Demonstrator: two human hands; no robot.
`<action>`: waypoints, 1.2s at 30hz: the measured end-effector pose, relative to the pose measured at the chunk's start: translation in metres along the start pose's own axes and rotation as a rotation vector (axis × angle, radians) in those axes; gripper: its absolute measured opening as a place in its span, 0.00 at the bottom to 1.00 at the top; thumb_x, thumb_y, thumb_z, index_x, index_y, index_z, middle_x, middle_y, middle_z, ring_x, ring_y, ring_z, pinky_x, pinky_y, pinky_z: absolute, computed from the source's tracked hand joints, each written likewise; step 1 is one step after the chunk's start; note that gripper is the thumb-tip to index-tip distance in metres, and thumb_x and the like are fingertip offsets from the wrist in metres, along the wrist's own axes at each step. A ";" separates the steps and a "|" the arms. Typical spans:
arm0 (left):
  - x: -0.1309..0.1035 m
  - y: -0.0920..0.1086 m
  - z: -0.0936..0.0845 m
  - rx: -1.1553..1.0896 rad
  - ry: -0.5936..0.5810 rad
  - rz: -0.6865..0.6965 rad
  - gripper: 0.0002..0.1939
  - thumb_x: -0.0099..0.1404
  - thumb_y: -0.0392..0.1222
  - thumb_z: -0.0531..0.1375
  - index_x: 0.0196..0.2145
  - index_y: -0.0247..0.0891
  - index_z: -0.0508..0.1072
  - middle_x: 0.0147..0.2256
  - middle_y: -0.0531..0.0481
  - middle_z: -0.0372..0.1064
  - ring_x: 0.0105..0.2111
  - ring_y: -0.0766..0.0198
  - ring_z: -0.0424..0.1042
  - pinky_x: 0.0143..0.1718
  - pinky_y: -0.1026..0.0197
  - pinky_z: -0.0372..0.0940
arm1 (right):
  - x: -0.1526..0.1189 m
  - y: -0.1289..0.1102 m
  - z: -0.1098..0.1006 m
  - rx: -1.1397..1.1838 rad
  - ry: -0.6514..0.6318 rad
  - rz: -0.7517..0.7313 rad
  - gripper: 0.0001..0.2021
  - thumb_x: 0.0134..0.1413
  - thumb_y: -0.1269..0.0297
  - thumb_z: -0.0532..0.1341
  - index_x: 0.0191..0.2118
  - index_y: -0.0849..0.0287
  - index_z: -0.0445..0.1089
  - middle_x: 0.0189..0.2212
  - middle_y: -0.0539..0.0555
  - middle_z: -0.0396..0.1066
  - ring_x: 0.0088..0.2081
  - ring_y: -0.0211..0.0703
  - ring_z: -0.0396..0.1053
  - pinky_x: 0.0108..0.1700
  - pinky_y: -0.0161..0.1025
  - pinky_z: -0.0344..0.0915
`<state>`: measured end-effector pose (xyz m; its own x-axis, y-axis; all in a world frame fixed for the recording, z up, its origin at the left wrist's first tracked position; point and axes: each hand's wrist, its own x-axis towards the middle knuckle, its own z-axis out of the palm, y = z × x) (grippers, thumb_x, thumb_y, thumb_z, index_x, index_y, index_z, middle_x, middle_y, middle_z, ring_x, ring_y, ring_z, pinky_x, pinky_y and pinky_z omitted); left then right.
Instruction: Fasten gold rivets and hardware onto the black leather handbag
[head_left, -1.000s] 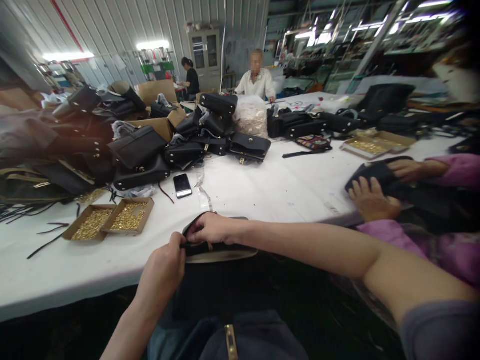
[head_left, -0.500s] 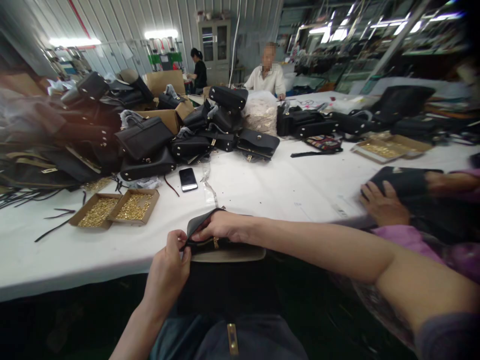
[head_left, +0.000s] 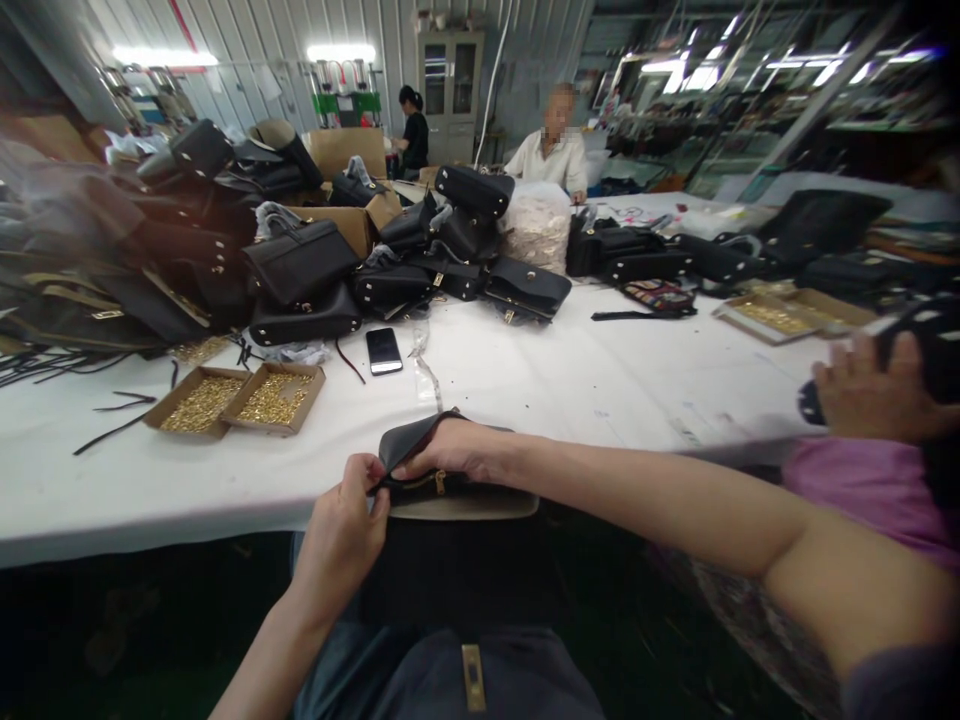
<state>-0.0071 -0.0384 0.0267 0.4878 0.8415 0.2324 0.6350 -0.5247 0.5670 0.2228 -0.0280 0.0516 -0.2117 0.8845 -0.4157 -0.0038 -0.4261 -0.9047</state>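
A black bag (head_left: 525, 480) with a gold zipper pull and a pale inner flap lies at the table's front edge, close to my body. My left hand (head_left: 358, 515) pinches the bag's left corner between thumb and fingers. Reaching in from the right, my right hand (head_left: 450, 448) is inside the bag's opening; its fingertips are partly hidden by the raised dark side, near the left corner. What those fingers hold, if anything, does not show.
Two cardboard trays (head_left: 276, 398) of gold hardware and a phone (head_left: 384, 351) lie on the white table (head_left: 510, 370). Black bags (head_left: 304, 262) are piled behind. At the right, a person's hand (head_left: 877, 390) touches a dark item. Another person (head_left: 553, 150) sits across.
The view has shifted slightly, moving the scene right. At the right, the neighbour's dark item has been turned or lifted. My hands keep nearly the same hold on the bag.
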 end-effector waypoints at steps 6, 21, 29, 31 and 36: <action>-0.001 0.001 -0.002 -0.052 -0.038 -0.001 0.10 0.73 0.35 0.57 0.49 0.46 0.63 0.42 0.48 0.80 0.43 0.49 0.85 0.39 0.55 0.73 | 0.000 0.002 0.001 -0.031 -0.032 -0.030 0.15 0.37 0.66 0.80 0.37 0.57 0.86 0.40 0.51 0.85 0.42 0.47 0.79 0.50 0.40 0.74; 0.004 0.004 -0.006 -0.211 -0.049 -0.064 0.14 0.66 0.33 0.63 0.46 0.44 0.65 0.40 0.49 0.78 0.43 0.52 0.83 0.42 0.57 0.71 | -0.003 0.004 -0.003 -0.114 -0.116 -0.063 0.20 0.41 0.61 0.80 0.43 0.58 0.86 0.47 0.53 0.85 0.47 0.49 0.79 0.55 0.44 0.72; 0.008 0.009 -0.009 -0.303 -0.027 -0.128 0.13 0.64 0.31 0.64 0.43 0.43 0.67 0.38 0.50 0.78 0.40 0.55 0.82 0.41 0.58 0.71 | -0.006 0.000 -0.008 -0.126 -0.128 -0.016 0.23 0.41 0.60 0.81 0.46 0.57 0.86 0.48 0.54 0.85 0.50 0.51 0.79 0.59 0.46 0.73; 0.009 0.010 -0.010 -0.303 -0.033 -0.116 0.13 0.64 0.30 0.63 0.43 0.43 0.68 0.39 0.50 0.77 0.40 0.55 0.81 0.41 0.58 0.71 | -0.004 0.001 -0.009 -0.125 -0.132 -0.021 0.24 0.41 0.60 0.82 0.47 0.57 0.85 0.49 0.54 0.85 0.52 0.52 0.79 0.59 0.46 0.73; 0.009 0.014 -0.009 -0.253 -0.050 -0.085 0.14 0.64 0.27 0.61 0.43 0.43 0.67 0.37 0.51 0.75 0.39 0.55 0.79 0.40 0.58 0.67 | -0.001 0.003 -0.012 -0.183 -0.169 -0.036 0.24 0.43 0.59 0.81 0.49 0.56 0.85 0.50 0.54 0.85 0.51 0.51 0.80 0.61 0.47 0.72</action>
<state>0.0008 -0.0372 0.0435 0.4715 0.8707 0.1398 0.5084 -0.3979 0.7637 0.2346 -0.0281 0.0480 -0.3748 0.8477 -0.3754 0.1592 -0.3401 -0.9268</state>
